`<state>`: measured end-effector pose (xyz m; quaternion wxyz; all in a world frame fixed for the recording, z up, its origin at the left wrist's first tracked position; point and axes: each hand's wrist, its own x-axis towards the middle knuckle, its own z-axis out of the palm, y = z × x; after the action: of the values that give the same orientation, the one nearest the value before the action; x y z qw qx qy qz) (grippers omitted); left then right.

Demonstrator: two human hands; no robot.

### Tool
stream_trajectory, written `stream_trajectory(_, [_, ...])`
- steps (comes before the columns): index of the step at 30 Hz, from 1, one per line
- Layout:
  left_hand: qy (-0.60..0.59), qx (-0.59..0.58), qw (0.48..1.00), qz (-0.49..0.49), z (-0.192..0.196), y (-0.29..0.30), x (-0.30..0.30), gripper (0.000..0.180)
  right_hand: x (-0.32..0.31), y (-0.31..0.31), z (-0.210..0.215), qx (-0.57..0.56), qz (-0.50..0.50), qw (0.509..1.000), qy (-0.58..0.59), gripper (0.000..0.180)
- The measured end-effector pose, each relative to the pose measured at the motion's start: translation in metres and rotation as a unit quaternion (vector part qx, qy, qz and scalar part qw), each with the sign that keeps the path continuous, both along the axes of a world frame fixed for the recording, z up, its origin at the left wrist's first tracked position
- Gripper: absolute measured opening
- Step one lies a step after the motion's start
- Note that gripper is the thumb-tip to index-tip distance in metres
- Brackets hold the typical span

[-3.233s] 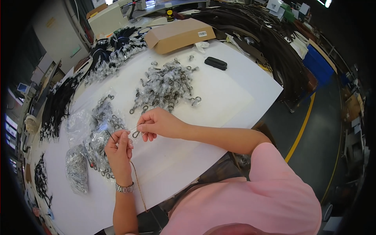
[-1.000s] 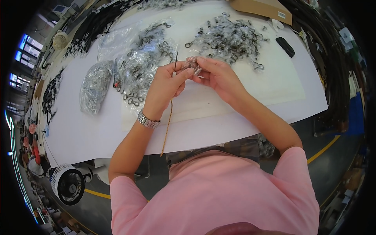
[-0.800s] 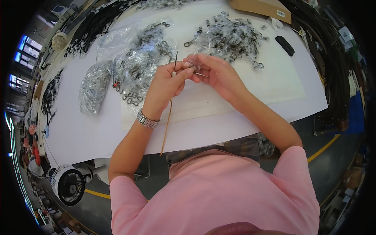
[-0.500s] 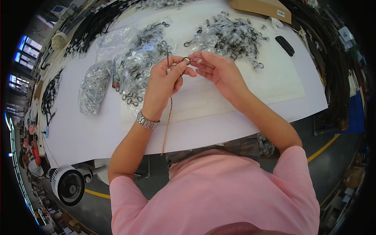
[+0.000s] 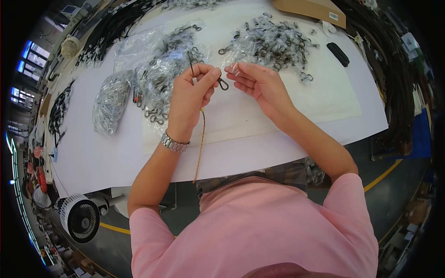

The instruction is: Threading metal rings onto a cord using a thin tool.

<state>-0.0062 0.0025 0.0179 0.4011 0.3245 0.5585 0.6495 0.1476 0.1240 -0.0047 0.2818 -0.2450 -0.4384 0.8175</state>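
Note:
My left hand [image 5: 192, 95], with a metal watch [image 5: 174, 142] on the wrist, is closed with thumb and forefinger on a small dark metal piece with a looped end [image 5: 223, 84]. A thin dark rod [image 5: 190, 62] sticks up from the same hand, and a yellow-orange cord [image 5: 200, 143] hangs below it to the table's front edge. Close by on the right, my right hand [image 5: 259, 85] pinches a scrap of clear plastic [image 5: 234, 70] between thumb and forefinger, its other fingers loosely curled. The two hands are apart.
Behind the hands lie two heaps of plastic-wrapped dark metal pieces, a left heap [image 5: 162, 78] and a right heap [image 5: 278, 44]. A full clear bag [image 5: 111, 104] is at left. A black case [image 5: 338, 54] and a cardboard box [image 5: 310, 10] lie far right. A fan [image 5: 81, 218] stands front left.
The metal piece has turned in my left fingers, so its loop now points down and right instead of up. A small gap has opened between the left fingers and my right hand.

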Motion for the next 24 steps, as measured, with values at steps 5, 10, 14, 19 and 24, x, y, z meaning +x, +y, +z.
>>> stream_trajectory(5, [0.01, 0.014, 0.999, 0.031, -0.0018, 0.0, -0.0002, 0.018, -0.0014, -0.0009, -0.0045, 0.013, 0.003, 1.0, -0.007, 0.029])
stream_trajectory(10, [0.039, 0.031, 0.997, 0.063, -0.0033, 0.0009, -0.0009, 0.016, -0.0014, -0.0028, -0.0025, 0.023, 0.012, 1.0, 0.008, 0.027])
stream_trajectory(14, [0.056, 0.044, 0.995, 0.073, -0.0018, 0.0002, 0.0013, 0.014, -0.0026, -0.0024, -0.0025, 0.025, 0.028, 0.999, 0.005, 0.023])
stream_trajectory(19, [0.111, 0.041, 0.991, 0.068, 0.0007, 0.0004, 0.0039, 0.015, -0.0023, 0.0038, -0.0045, 0.033, 0.056, 0.998, 0.004, 0.022])
stream_trajectory(24, [0.09, 0.043, 0.993, 0.06, 0.0005, -0.0009, -0.0006, 0.014, -0.001, 0.0038, -0.0019, 0.047, 0.009, 0.999, 0.001, 0.025])
